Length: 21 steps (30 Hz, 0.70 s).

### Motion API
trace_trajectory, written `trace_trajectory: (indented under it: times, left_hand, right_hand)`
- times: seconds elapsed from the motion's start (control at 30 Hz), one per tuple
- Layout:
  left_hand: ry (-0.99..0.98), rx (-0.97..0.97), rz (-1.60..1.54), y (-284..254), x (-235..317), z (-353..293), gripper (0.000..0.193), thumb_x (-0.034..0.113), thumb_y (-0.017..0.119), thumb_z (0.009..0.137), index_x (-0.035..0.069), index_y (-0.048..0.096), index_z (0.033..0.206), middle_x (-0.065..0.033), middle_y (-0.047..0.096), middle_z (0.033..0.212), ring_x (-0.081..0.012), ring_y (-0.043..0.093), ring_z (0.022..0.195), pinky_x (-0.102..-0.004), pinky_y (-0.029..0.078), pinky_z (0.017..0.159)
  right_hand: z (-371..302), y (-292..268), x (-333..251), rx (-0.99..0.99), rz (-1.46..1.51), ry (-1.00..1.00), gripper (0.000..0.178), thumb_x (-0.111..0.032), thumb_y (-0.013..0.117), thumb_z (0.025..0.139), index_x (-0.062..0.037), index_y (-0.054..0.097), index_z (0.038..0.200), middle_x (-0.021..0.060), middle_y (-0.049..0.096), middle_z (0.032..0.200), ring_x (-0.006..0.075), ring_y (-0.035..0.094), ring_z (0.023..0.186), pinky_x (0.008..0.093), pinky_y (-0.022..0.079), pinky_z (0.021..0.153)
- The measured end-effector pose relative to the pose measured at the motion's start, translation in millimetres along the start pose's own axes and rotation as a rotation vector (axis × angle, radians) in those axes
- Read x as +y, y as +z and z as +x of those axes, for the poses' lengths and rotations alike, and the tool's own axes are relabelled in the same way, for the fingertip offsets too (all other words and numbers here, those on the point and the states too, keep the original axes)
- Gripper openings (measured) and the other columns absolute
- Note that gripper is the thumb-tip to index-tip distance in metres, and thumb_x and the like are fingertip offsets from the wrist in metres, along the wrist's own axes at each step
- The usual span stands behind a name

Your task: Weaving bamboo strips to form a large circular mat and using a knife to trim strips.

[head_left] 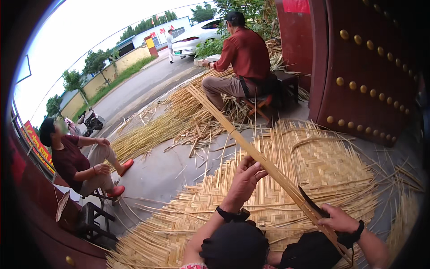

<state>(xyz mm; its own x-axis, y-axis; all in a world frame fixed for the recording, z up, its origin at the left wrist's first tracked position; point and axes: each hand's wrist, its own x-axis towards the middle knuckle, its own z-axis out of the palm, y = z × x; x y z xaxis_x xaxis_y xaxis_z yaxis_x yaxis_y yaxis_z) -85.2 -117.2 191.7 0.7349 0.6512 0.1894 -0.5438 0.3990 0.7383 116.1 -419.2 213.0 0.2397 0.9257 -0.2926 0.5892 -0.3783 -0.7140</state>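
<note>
A long flat reed strip [233,130] runs from the far pile down across the woven mat to my lap. My left hand [245,176] is closed around the strip partway along it. My right hand [337,218] grips a dark curved knife [311,203], its blade lying against the strip near its lower end. Under both hands lies a large woven reed mat [309,166] with loose ends sticking out at its edges. Both my knees, in black, show at the lower edge.
A person in a red shirt [244,54] sits on a small stool by a heap of loose reeds [179,116]. Another seated person [74,161] is at the left. A dark red studded door [371,67] stands at the right. A road, a white car and a walking person lie beyond.
</note>
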Motion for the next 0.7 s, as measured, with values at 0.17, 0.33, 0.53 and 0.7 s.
trace_trajectory:
  times: [0.17,0.33,0.53,0.7]
  left_hand:
    - [0.056,-0.070,-0.186,-5,18,-16,0.037,0.013,0.060,0.096,0.005,0.051,0.130,-0.0070,0.061,0.115,-0.0191,0.062,0.106,-0.0378,0.051,0.094]
    - [0.105,-0.044,-0.035,-8,28,-29,0.042,0.011,0.063,0.093,0.000,0.049,0.132,-0.0114,0.062,0.116,-0.0248,0.063,0.110,-0.0445,0.054,0.096]
    - [-0.031,0.094,0.275,-2,25,-16,0.035,0.011,0.067,0.093,-0.001,0.057,0.124,-0.0114,0.069,0.101,-0.0202,0.071,0.091,-0.0250,0.056,0.057]
    - [0.158,0.284,0.310,-19,-9,-5,0.038,0.003,0.066,0.091,-0.001,0.056,0.128,-0.0125,0.068,0.104,-0.0163,0.069,0.089,-0.0234,0.056,0.055]
  right_hand:
    - [-26,-45,-42,-0.050,-0.093,-0.061,0.032,-0.017,0.071,0.084,-0.0048,0.059,0.111,0.0157,0.068,0.093,0.0294,0.068,0.085,0.0379,0.052,0.074]
    - [-27,-74,-53,0.234,-0.548,-0.149,0.026,-0.014,0.072,0.082,-0.0101,0.061,0.105,0.0140,0.068,0.088,0.0337,0.067,0.084,0.0426,0.052,0.071]
    - [2,-71,16,0.375,-0.547,-0.103,0.024,-0.009,0.069,0.083,-0.0071,0.058,0.105,0.0152,0.067,0.091,0.0382,0.063,0.089,0.0466,0.049,0.075]
    - [36,-40,44,0.454,-0.621,-0.056,0.025,-0.005,0.067,0.083,-0.0092,0.058,0.106,0.0155,0.065,0.087,0.0379,0.062,0.088,0.0461,0.048,0.077]
